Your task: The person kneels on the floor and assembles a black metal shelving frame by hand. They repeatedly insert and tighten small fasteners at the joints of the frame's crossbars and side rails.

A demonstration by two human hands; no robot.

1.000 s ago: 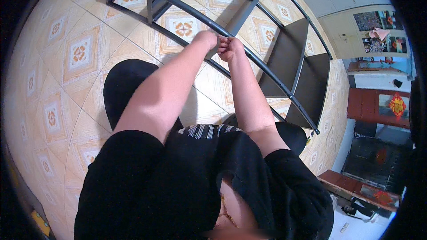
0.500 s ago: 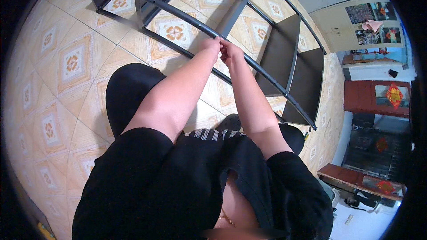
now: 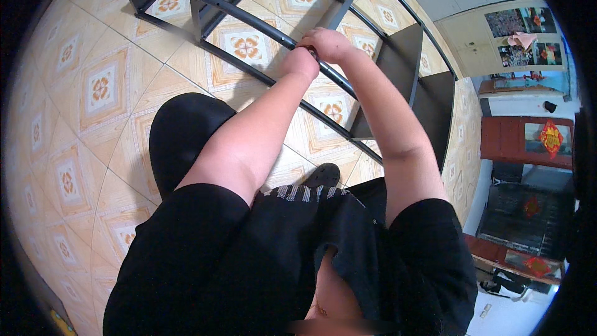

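On the black metal shelving frame (image 3: 404, 56), set on tiled floor (image 3: 127, 112), the upper rail (image 3: 249, 18) has now been topped by the right hand (image 3: 327, 43), brought against the left hand (image 3: 300, 63), hiding that stretch; the fingers' grip cannot be told.

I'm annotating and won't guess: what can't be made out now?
Head view: what lies between the left hand and right hand, covered by the hands.
Head view: part of the dark shelf frame, cut by the upper edge.
Head view: yellow thing, lower left, cut by the lower edge.
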